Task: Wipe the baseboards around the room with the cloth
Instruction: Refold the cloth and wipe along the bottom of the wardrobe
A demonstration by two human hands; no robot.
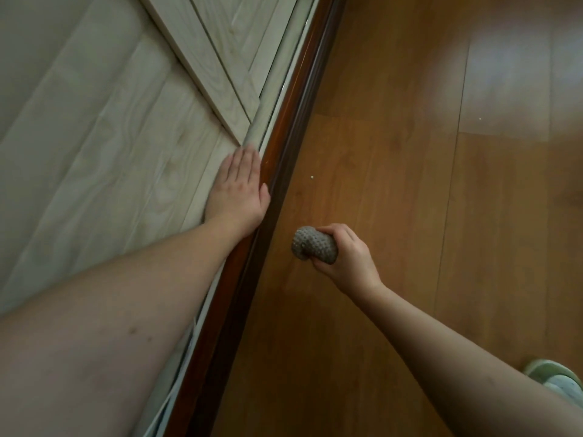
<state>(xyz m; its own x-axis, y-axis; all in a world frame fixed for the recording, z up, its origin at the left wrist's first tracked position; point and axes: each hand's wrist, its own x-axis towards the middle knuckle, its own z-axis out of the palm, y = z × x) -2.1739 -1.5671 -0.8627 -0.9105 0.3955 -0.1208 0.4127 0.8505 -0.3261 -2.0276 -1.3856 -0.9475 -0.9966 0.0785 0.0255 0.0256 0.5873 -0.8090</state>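
The left hand lies flat against the pale wood-grain wall panel, fingers straight and together, holding nothing. Its edge sits just above the dark brown glossy wooden baseboard, which runs diagonally through the view between the wall and the floor. The flat palm looks like a brace: it probably steadies a person who is leaning low toward the wall while the other arm works.

The right hand has its fingers and thumb curled tight round a grey knobbly cloth, bunched into a wad that sticks out of the fist toward the baseboard. The cloth hangs over the orange-brown laminate floor, near the baseboard but apart from it, so no wiping contact shows at this instant. Wadding the cloth probably gives a firm pad to press along the narrow strip.

By count: one cloth, one stretch of baseboard in view, two bare hands. Two small white specks lie on the floor. One pale green slipper shows at the lower right corner, partly hidden behind the right forearm.
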